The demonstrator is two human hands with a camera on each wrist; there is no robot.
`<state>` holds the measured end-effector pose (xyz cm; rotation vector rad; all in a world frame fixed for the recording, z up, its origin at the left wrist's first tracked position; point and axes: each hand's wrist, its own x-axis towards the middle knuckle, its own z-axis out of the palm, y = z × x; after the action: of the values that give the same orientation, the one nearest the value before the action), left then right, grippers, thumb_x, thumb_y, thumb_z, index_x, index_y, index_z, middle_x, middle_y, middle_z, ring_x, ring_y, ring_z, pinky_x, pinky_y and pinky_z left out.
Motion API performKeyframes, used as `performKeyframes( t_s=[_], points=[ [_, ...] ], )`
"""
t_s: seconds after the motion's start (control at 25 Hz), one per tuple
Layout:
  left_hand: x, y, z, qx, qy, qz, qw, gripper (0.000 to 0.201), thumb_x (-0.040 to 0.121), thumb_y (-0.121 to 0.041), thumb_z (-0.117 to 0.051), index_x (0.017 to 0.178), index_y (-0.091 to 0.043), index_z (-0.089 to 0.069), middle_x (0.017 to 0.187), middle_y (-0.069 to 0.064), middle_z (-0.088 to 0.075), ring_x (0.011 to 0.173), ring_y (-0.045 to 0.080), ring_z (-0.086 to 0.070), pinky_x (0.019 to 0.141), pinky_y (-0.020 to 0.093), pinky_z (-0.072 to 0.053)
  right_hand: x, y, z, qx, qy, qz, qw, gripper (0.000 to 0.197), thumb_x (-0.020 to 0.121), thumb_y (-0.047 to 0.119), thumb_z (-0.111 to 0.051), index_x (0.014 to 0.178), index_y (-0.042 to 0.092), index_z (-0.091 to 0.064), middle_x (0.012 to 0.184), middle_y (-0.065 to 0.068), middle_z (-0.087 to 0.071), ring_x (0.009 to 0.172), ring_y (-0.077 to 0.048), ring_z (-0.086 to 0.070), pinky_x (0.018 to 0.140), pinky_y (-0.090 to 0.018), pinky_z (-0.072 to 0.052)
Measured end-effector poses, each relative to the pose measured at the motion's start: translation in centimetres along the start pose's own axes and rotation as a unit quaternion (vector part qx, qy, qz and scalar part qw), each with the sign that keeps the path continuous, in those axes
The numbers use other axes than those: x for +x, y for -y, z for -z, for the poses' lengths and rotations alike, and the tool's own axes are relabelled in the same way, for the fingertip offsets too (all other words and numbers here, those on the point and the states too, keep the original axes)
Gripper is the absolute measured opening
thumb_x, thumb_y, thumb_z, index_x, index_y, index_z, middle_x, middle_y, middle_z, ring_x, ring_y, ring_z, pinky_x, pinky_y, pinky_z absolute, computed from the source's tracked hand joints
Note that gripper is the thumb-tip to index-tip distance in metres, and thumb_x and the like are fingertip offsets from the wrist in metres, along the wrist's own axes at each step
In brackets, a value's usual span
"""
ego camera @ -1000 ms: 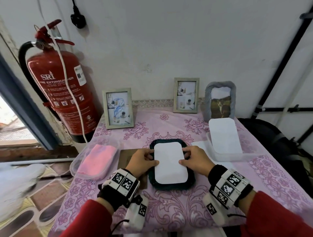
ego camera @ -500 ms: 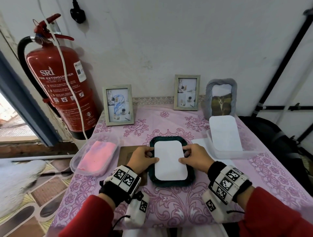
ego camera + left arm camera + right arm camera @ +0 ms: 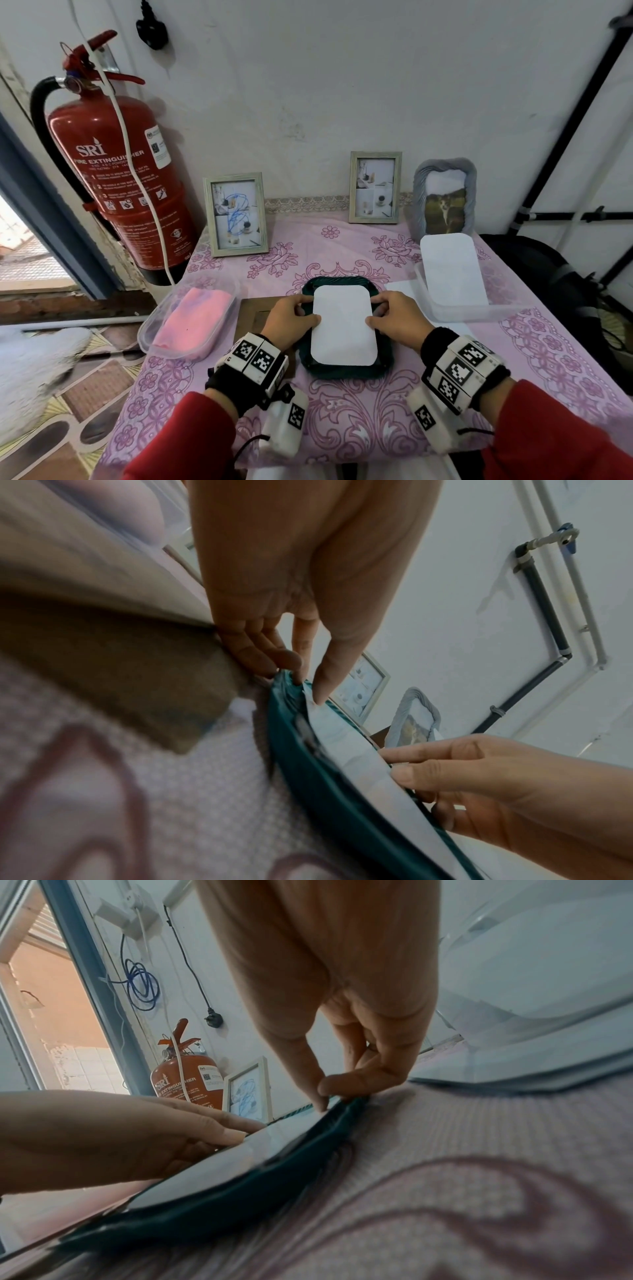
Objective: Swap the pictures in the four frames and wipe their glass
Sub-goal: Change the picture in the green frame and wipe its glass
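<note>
A dark green frame (image 3: 346, 371) lies face down in the middle of the table, with a white card (image 3: 342, 329) on its back. My left hand (image 3: 308, 315) is at the card's left edge and my right hand (image 3: 375, 315) at its right edge. In the left wrist view the left hand (image 3: 304, 685) has its thumb on the card (image 3: 346, 737) and its fingers curled at the green rim (image 3: 308, 767). In the right wrist view the right hand (image 3: 323, 1096) pinches the card's edge between thumb and forefinger.
Two pale wooden frames (image 3: 235, 214) (image 3: 375, 186) and a grey frame (image 3: 444, 198) stand along the wall. A brown backing board (image 3: 255, 313) lies under my left hand. There is a tub with a pink cloth (image 3: 191, 318) at left, a clear tray holding another white card (image 3: 452, 270) at right, and a fire extinguisher (image 3: 113, 178) far left.
Both hands stay at the card's two sides on the green frame. Only the head view has shifted slightly.
</note>
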<state>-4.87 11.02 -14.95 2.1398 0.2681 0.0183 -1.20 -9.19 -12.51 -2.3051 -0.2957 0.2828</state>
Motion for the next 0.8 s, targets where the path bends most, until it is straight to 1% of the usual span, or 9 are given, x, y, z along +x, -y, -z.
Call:
performKeyframes(
  t_s=[0.2,0.4,0.48,0.6,0.64,0.72,0.76,0.8],
  points=[
    [0.0,-0.3,-0.1,-0.002,0.004,0.011,1.0,0.043,0.082,-0.009,-0.065,0.124,-0.012,-0.056,0.067,-0.005,-0.039,0.06,0.007,-0.038,0.057,0.017,-0.033,0.0,-0.1,0.0,0.001,-0.004,-0.008,1.0,0.034,0.081,0.005,-0.065,0.114,0.003,-0.059,0.083,-0.005,-0.059,0.081,-0.016,-0.054,0.077,-0.022,-0.041],
    [-0.4,-0.5,0.0,-0.006,0.023,0.015,1.0,0.047,0.083,-0.007,-0.064,0.129,-0.01,-0.052,0.069,-0.004,-0.039,0.062,0.007,-0.039,0.058,0.016,-0.033,0.1,-0.2,0.0,-0.003,-0.003,-0.007,1.0,0.035,0.081,0.006,-0.065,0.115,0.003,-0.06,0.082,-0.004,-0.058,0.079,-0.015,-0.053,0.074,-0.019,-0.038],
    [-0.5,-0.6,0.3,-0.021,0.031,0.021,0.999,0.049,0.083,-0.005,-0.065,0.129,-0.009,-0.051,0.07,-0.004,-0.04,0.063,0.006,-0.04,0.06,0.015,-0.035,0.1,-0.1,0.0,-0.006,-0.004,-0.003,1.0,0.038,0.081,0.008,-0.065,0.118,0.004,-0.059,0.082,-0.003,-0.058,0.079,-0.015,-0.053,0.073,-0.019,-0.037],
    [-1.0,-1.2,1.0,-0.061,0.037,0.032,0.997,0.049,0.082,-0.004,-0.066,0.129,-0.008,-0.05,0.072,-0.004,-0.047,0.068,0.007,-0.047,0.068,0.017,-0.042,0.0,-0.1,0.0,-0.015,-0.002,0.005,1.0,0.039,0.08,0.013,-0.069,0.117,0.006,-0.059,0.08,-0.002,-0.059,0.078,-0.014,-0.054,0.072,-0.02,-0.037],
    [-1.3,-1.3,1.3,-0.071,0.032,0.032,0.996,0.048,0.083,-0.005,-0.066,0.128,-0.008,-0.05,0.074,-0.003,-0.051,0.07,0.007,-0.05,0.072,0.017,-0.043,-0.1,-0.1,0.0,-0.017,-0.001,0.006,1.0,0.04,0.079,0.014,-0.07,0.117,0.007,-0.059,0.079,-0.002,-0.058,0.078,-0.014,-0.054,0.071,-0.02,-0.037],
    [-1.8,-1.5,2.2,-0.069,-0.005,0.023,0.997,0.042,0.084,-0.006,-0.064,0.124,-0.009,-0.054,0.082,-0.002,-0.056,0.074,0.008,-0.054,0.073,0.016,-0.045,-0.1,-0.1,0.1,-0.02,-0.002,0.006,1.0,0.042,0.079,0.014,-0.071,0.119,0.007,-0.058,0.08,-0.002,-0.058,0.079,-0.014,-0.054,0.072,-0.02,-0.037],
    [-2.2,-1.5,2.8,-0.048,-0.034,0.018,0.998,0.039,0.084,-0.006,-0.063,0.122,-0.008,-0.056,0.089,0.0,-0.059,0.078,0.01,-0.056,0.076,0.017,-0.047,-0.1,-0.1,0.0,-0.019,-0.002,0.005,1.0,0.044,0.079,0.014,-0.071,0.12,0.007,-0.057,0.082,-0.003,-0.059,0.08,-0.014,-0.054,0.073,-0.021,-0.038],
    [-2.4,-1.4,3.4,-0.011,-0.059,0.013,0.998,0.037,0.084,-0.007,-0.061,0.121,-0.008,-0.056,0.098,0.004,-0.059,0.086,0.013,-0.057,0.083,0.022,-0.049,-0.1,-0.1,0.0,-0.02,-0.004,0.004,1.0,0.044,0.079,0.014,-0.071,0.121,0.007,-0.057,0.083,-0.003,-0.059,0.081,-0.015,-0.054,0.074,-0.021,-0.038]
  ],
)
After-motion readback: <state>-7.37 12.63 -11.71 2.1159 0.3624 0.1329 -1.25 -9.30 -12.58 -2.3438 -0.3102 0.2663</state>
